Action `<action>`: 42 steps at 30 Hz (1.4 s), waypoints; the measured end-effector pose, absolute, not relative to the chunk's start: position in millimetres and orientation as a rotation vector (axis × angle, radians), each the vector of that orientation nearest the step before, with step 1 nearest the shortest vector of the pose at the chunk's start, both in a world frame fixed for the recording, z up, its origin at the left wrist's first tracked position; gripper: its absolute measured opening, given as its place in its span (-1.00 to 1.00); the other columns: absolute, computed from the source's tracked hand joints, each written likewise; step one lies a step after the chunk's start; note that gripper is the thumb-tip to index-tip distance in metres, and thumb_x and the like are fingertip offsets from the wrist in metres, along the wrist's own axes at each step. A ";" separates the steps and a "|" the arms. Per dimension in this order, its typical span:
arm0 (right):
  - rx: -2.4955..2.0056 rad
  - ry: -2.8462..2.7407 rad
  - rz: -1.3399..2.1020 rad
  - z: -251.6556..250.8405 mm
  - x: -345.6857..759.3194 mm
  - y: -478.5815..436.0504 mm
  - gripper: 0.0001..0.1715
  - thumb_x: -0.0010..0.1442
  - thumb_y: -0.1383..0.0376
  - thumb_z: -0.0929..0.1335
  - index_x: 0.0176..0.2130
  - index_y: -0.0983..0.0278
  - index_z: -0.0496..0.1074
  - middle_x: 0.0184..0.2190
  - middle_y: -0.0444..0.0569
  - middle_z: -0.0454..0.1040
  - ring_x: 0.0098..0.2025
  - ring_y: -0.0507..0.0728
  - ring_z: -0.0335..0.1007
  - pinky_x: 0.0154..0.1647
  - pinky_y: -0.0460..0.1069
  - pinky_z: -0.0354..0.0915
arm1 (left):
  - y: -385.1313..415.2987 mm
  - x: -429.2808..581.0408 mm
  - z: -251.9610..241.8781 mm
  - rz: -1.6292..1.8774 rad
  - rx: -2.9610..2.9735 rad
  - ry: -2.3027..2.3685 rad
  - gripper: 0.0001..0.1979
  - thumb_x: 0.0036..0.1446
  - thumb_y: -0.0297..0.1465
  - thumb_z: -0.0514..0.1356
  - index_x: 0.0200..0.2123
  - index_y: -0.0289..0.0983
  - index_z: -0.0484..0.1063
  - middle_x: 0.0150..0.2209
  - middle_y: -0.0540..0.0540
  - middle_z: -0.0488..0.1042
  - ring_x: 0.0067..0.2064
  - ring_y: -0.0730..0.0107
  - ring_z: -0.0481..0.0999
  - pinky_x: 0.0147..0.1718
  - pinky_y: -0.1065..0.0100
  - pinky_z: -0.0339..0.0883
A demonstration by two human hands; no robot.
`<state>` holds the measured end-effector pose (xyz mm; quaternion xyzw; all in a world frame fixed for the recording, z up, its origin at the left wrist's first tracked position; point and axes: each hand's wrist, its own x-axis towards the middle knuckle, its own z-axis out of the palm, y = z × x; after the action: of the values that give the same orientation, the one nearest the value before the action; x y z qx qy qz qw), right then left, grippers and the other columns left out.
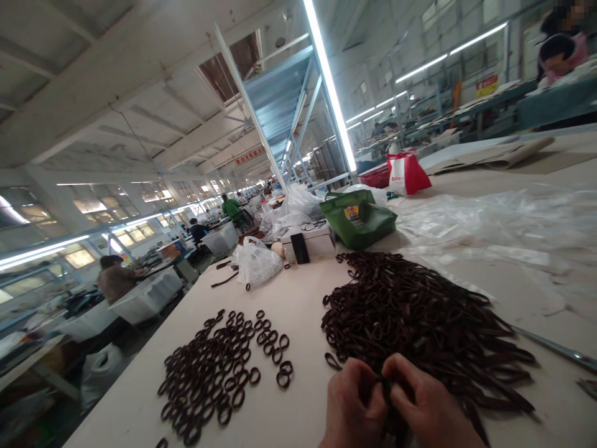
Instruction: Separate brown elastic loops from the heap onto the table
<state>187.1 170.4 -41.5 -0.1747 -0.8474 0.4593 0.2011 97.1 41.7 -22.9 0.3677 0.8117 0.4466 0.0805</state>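
Note:
Close together at the bottom of the view, my left hand [355,398] and my right hand [422,398] both pinch a dark brown strip [386,391]. Its lower part runs down between them, and the fingers hide much of it. Just beyond my hands lies a large heap of dark brown looped strips [401,311], with long ends trailing to the right. Over on the left of the table, many small dark brown rings [209,367] are spread in a loose pile, apart from my hands.
The pale table [135,379] ends at a left edge. A white plastic bag [256,261], a black phone [300,249], a green bag [359,218] and a red and white bag [408,174] stand behind. Clear plastic sheeting [504,224] and a long metal tool [559,350] lie right. Other people work farther off.

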 end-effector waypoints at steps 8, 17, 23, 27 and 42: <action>-0.280 -2.298 1.261 -30.9 191.8 157.1 -0.83 0.19 0.24 0.17 -0.32 0.20 0.30 -0.48 -0.17 0.39 -0.44 0.08 0.37 -0.39 -0.05 0.26 | 38.1 98.8 -12.8 1.423 1.142 2.416 -0.91 0.03 -0.52 0.14 -0.35 -0.26 0.30 -0.47 0.08 0.35 -0.44 0.49 0.33 -0.43 0.49 0.15; -0.351 -2.279 1.164 -21.1 199.0 169.1 -0.75 0.27 0.17 0.22 -0.18 0.20 0.40 -0.49 -0.20 0.39 -0.49 0.06 0.31 -0.38 -0.03 0.20 | -11.1 34.4 20.1 1.245 0.631 3.016 -0.93 0.15 -0.44 0.18 -0.27 -0.24 0.35 -0.46 0.08 0.42 -0.44 0.44 0.39 -0.38 0.43 0.14; -0.393 -2.233 1.041 -19.7 201.6 189.4 -0.76 0.25 0.18 0.23 -0.23 0.20 0.43 -0.50 -0.18 0.41 -0.48 0.07 0.34 -0.36 -0.03 0.21 | -18.6 28.0 18.8 0.939 0.860 2.837 -0.99 0.18 -0.45 0.22 -0.30 -0.26 0.44 -0.38 0.03 0.46 -0.38 0.43 0.42 -0.29 0.41 0.20; -0.336 -2.259 0.995 -23.9 198.4 184.5 -0.77 0.26 0.22 0.22 -0.24 0.20 0.44 -0.42 -0.16 0.48 -0.42 0.09 0.41 -0.31 -0.02 0.25 | -2.0 38.2 3.2 0.754 1.095 2.767 -0.79 0.11 -0.55 0.24 -0.18 -0.21 0.54 -0.21 -0.03 0.46 -0.20 0.36 0.44 -0.13 0.37 0.20; -0.057 -2.255 0.862 -22.7 197.5 165.7 -0.59 0.30 0.42 0.16 0.06 0.21 0.37 -0.05 -0.05 0.49 -0.09 0.09 0.48 -0.06 -0.03 0.36 | 19.4 60.3 1.3 1.303 1.000 2.313 -0.81 0.11 -0.29 0.15 -0.43 -0.31 0.34 -0.45 0.01 0.33 -0.41 0.47 0.29 -0.39 0.47 0.18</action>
<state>197.5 165.7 -22.7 -0.0220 -0.8729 0.3336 0.3553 60.3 19.4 1.3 0.3483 0.8059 0.4540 0.1520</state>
